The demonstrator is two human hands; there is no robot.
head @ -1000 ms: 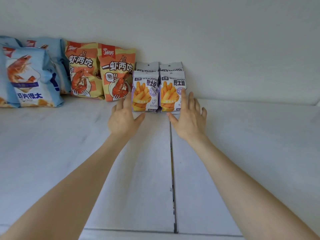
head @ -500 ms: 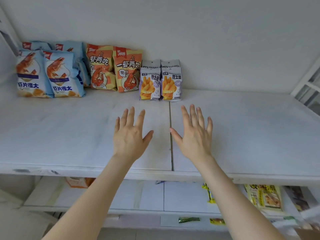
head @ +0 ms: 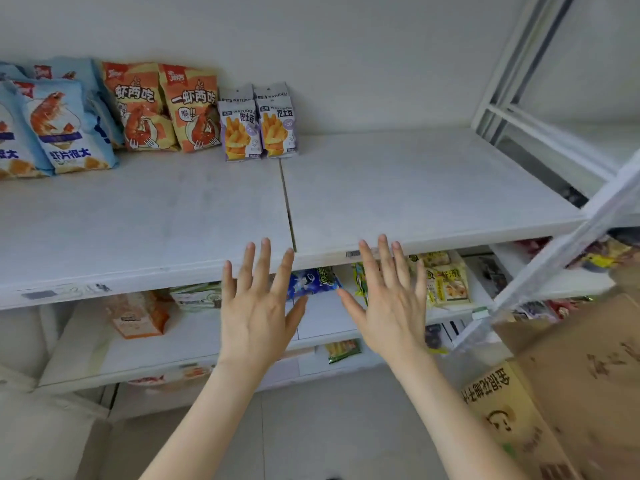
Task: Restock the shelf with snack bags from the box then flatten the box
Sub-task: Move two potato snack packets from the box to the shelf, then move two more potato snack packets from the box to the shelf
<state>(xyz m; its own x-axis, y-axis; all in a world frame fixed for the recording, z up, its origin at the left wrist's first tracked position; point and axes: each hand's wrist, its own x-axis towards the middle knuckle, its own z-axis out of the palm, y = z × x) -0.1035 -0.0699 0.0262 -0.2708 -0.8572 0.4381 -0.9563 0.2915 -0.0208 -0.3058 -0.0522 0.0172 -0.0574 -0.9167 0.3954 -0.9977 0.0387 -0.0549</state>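
The upper shelf (head: pixel 415 188) carries all its stock at the back left, in a row against the wall. From the left stand the blue shrimp-chip bags (head: pixel 62 133), the orange shrimp bags (head: pixel 162 109) and the small potato-stick bags (head: pixel 258 126), each kind two across with more behind. Every bag is upright with its long axis vertical and its printed front facing the camera, tilted slightly back. The neighbouring kinds touch or overlap at their edges. The right half of this shelf board shows only bare white surface.

The cardboard box (head: pixel 571 393) sits low at the right edge of the view, beside the rack's white frame (head: pixel 554 258). A printed side faces up and left (its inside is out of sight, so what it holds cannot be told).

The left hand (head: pixel 256 317) and right hand (head: pixel 391 306) hover side by side in front of the upper shelf's front edge, backs to the camera. The fingers (head: pixel 262 268) are straight and spread apart, holding nothing. On the lower shelf (head: pixel 194 344) behind them lie an orange pack (head: pixel 138 315), a blue packet (head: pixel 311 280) and yellow packets (head: pixel 446 282)
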